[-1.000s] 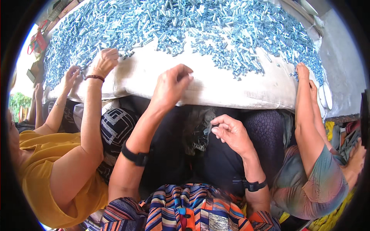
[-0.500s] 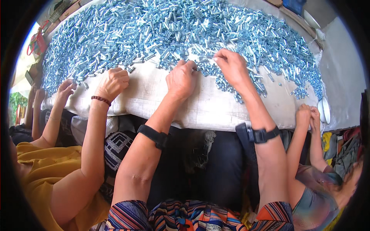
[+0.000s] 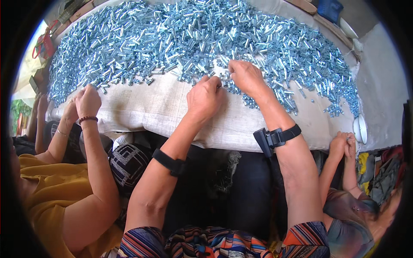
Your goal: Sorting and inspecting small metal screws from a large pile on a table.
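Observation:
A broad heap of small, shiny, bluish metal sleeves [image 3: 189, 32] covers the far part of a pale cloth-covered table [image 3: 150, 103]. At the heap's near edge, my left hand [image 3: 204, 98] is closed with its fingertips pinched together. My right hand [image 3: 248, 78] lies just to the right and a little farther off, also closed, its fingertips down by the loose sleeves. Whatever either hand grips is hidden behind the fingers. Each of my forearms carries a black strap [image 3: 287, 136].
On the left, a co-worker in a mustard top has both hands [image 3: 88, 103] together over the table edge. Another person's hands [image 3: 342, 144] meet at the right edge. A white dish [image 3: 360, 128] stands by the right corner; a blue container [image 3: 330, 9] is at the far right.
My right hand has moved left, closer to my left hand, which has barely shifted. The left co-worker's braceleted hand has drawn left to meet their other hand.

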Tool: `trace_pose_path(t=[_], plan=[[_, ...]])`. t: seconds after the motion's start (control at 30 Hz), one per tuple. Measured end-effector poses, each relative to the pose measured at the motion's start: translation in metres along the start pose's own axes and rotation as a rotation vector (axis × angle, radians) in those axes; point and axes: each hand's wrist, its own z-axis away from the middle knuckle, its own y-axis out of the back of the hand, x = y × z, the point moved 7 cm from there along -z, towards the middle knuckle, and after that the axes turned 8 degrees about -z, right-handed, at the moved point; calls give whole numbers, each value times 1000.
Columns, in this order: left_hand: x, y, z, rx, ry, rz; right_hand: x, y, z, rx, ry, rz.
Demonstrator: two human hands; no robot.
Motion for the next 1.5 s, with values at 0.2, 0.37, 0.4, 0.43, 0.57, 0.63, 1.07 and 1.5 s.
trace_pose_path(t=[0.2, 0.37, 0.4, 0.43, 0.57, 0.63, 1.07, 1.5], plan=[[-4, 11, 21, -31, -9, 288, 4, 0, 6, 0, -60, 11], [-3, 14, 51, -290, 302, 874, 11, 16, 35, 83, -162, -106], [-6, 21, 57, -289, 336, 937, 6, 19, 43, 105, -199, -194], [-6, 25, 61, -291, 340, 938, 1, 24, 54, 136, -172, -310], [4, 30, 79, -354, 382, 1147, -23, 18, 111, -9, -329, -1282], [20, 27, 89, -427, 371, 1226, -37, 19, 139, -38, -341, -1422], [37, 22, 134, -513, 404, 1390, -47, 20, 219, 104, -354, -1480], [45, 25, 142, -602, 285, 1345, -54, 22, 231, 130, -298, -1364]])
